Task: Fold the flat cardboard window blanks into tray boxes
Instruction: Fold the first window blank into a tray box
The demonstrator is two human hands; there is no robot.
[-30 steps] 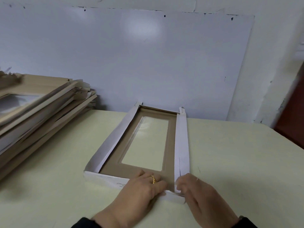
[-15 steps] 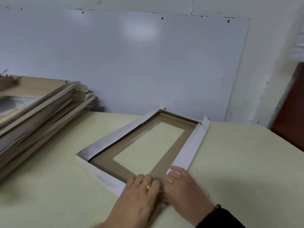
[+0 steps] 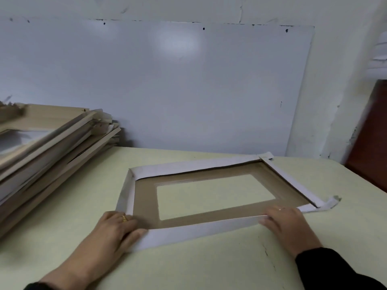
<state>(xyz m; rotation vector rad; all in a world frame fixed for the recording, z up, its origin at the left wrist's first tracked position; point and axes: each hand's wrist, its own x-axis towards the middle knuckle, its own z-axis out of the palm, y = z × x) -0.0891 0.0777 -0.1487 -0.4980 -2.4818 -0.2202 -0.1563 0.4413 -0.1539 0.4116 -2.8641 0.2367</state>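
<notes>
Brown cardboard, faced in white on its flaps, makes up the window blank (image 3: 213,197) lying flat on a pale green table (image 3: 219,266), long side toward the person, as the single head camera looks down on it. Its cut-out window (image 3: 215,196) shows the tabletop through it. White side flaps are turned inward along all four edges, and a loose tab (image 3: 332,203) sticks out at the near right corner. The left hand (image 3: 117,231), wearing a gold ring, lies flat with fingers pressed together on the near left corner, over the end of the near flap (image 3: 201,231). The right hand (image 3: 287,225) lies palm down on the other end of that flap, fingers extended and close together. Judging from this, the step in hand is creasing the near long wall; it would go best with even pressure run along the whole fold line, both corners pinned so the blank does not slide, then the corner tab tucked inside the short wall. A leaning stack of further blanks (image 3: 48,147) sits at the far left, just beside a white board (image 3: 167,80) propped against the wall. Hard to make out: whether the far corners are already locked, how sharp the creases are under the palms, and the fingertips of the left hand. The stack and a dark shape at the far right are cut off and blurred.
</notes>
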